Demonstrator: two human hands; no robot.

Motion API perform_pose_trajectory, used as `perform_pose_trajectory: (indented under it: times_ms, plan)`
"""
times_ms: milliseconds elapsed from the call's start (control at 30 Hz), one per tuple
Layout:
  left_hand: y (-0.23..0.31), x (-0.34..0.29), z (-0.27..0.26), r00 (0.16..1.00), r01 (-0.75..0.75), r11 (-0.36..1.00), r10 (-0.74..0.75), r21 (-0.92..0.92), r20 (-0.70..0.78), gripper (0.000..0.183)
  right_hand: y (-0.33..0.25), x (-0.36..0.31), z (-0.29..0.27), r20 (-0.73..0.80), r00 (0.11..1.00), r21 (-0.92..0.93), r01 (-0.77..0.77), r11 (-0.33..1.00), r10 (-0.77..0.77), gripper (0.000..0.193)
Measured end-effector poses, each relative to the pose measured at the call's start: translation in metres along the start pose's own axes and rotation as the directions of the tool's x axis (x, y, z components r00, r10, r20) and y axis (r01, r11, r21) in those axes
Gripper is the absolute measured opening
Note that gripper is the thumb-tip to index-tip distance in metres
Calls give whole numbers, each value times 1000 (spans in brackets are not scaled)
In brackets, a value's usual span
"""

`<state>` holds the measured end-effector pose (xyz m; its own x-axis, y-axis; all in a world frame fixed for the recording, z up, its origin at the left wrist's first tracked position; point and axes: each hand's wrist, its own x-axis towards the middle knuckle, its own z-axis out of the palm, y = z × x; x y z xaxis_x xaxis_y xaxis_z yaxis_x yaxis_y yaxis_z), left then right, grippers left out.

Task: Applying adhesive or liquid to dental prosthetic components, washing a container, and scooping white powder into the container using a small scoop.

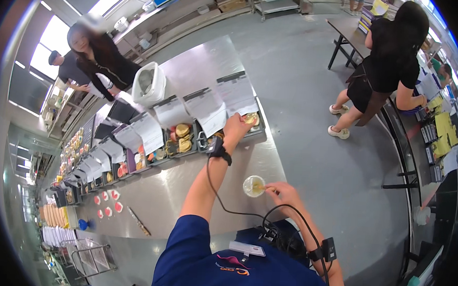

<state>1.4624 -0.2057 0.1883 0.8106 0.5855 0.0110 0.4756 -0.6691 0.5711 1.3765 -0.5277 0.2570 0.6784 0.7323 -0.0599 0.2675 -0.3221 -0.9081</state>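
My left hand reaches into the end black bin of the row, its fingers closed at a gold-coloured piece. How firmly they grip it does not show. Near the table's front right edge, my right hand pinches a thin stick-like tool. The tool's tip reaches into a small round clear dish holding something yellowish. That dish stands on the metal table, just left of my right fingers.
Several bins with white paper sheets line the table, one holding gold round pieces. A white tub stands behind them. Red-and-white pieces and a thin patterned rod lie left. Cables run along my arms. Other people stand around.
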Motion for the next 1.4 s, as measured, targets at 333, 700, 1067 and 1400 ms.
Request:
perform_pose_trajectory:
  times_ms: [333, 700, 1067, 1400]
  plan:
    - [10, 33, 54, 991, -63, 915, 106, 398, -87, 62, 4, -2, -15, 51, 999, 40, -14, 999, 12, 25]
    - [14, 39, 50, 998, -14, 896, 43, 444, -55, 63, 9, -3, -14, 86, 996, 52, 0, 999, -4, 27]
    - [8, -77, -74, 984, -90, 995, 97, 52, -150, 56, 15, 7, 16, -9, 1000, 131, -5, 991, 6, 22]
    - [-153, -290, -45, 988, 99, 989, -112, -114, -110, 58, 28, -1, 67, -223, 967, 153, -91, 984, 125, 45]
